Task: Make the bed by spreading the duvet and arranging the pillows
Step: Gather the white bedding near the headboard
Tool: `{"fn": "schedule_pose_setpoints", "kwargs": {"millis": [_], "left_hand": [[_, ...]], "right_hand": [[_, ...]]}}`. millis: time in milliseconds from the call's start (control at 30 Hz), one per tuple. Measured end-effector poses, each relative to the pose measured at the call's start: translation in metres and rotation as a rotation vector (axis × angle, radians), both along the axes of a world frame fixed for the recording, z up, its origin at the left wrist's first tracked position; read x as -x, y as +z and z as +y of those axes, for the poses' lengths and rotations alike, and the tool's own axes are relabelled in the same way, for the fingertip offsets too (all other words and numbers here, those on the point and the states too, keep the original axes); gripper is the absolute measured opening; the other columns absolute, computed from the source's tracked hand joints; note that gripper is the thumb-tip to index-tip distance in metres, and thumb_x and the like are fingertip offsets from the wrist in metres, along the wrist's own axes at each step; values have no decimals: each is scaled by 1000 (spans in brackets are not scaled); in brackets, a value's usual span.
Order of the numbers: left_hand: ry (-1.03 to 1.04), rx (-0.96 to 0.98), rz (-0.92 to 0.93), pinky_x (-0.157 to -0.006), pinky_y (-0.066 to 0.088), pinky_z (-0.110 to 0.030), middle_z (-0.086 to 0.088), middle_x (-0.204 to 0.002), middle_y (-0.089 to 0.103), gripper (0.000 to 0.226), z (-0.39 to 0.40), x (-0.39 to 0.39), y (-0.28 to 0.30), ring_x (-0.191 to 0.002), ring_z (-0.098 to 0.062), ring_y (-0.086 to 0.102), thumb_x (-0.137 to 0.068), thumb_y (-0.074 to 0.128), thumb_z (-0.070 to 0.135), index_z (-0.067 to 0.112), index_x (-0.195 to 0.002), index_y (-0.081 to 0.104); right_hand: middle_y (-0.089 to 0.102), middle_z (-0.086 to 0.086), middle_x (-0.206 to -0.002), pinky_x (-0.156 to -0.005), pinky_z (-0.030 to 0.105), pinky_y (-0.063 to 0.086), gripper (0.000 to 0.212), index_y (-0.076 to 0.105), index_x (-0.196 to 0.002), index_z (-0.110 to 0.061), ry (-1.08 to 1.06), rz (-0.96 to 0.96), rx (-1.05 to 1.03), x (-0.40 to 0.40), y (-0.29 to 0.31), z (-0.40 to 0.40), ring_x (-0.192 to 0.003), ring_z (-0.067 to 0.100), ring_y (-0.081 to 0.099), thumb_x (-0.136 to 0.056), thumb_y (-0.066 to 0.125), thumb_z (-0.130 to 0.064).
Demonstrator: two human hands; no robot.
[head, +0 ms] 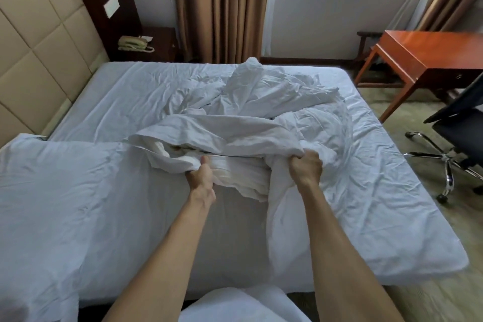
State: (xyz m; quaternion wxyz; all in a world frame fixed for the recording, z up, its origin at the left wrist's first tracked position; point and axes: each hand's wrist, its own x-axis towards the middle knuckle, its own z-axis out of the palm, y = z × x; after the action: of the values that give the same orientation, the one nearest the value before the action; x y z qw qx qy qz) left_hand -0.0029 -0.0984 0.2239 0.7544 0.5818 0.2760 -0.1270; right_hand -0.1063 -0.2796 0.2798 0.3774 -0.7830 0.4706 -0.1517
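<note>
Our left hand [200, 174] and right hand [305, 167] each grip a bunched fold of the white duvet [235, 128], which lies crumpled mid-bed [125, 91] (a pillow [52, 178] sits left).

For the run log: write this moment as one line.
step: spreading duvet | left hand: grips duvet edge | right hand: grips bunched duvet | duvet: crumpled mid-bed | pillows: none clearly seen
</note>
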Motion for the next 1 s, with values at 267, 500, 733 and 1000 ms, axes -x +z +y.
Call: {"fn": "schedule_pose_setpoints", "kwargs": {"millis": [267,500,733,1000], "left_hand": [[-949,-416,-190,-72,50,-27,-11,-100,69,46,4,37,40,-83,-18,65,-93,51,55,11,-103,63],[-781,-516,-393,-85,42,-23,-5,-113,64,41,-30,66,28,-108,-18,61,-94,61,36,8,-122,60],[-238,-51,-236,-60,51,-27,-11,-87,63,14,-35,37,46,-69,-19,61,-95,59,7,9,-81,61],[-151,499,5,-47,55,-25,-12,-80,63,10,-50,33,63,-52,-14,67,-96,51,2,-1,-103,58]], "right_hand": [[41,5,-55,-56,36,36,14,43,-50,-13,306,-188,-35,-42,65,15,-60,20,44,-58,42,-24],[50,-3,-60,-59,32,44,14,63,-65,-13,378,-334,-327,-66,65,58,-59,13,49,-75,56,-20],[71,7,-108,-90,29,50,24,70,-109,-11,242,-289,-193,-33,16,41,-102,20,66,-90,62,-24],[27,16,-156,-103,56,42,110,19,-153,-24,-343,-238,-1072,34,-62,13,-135,41,39,-69,59,-83]]}}
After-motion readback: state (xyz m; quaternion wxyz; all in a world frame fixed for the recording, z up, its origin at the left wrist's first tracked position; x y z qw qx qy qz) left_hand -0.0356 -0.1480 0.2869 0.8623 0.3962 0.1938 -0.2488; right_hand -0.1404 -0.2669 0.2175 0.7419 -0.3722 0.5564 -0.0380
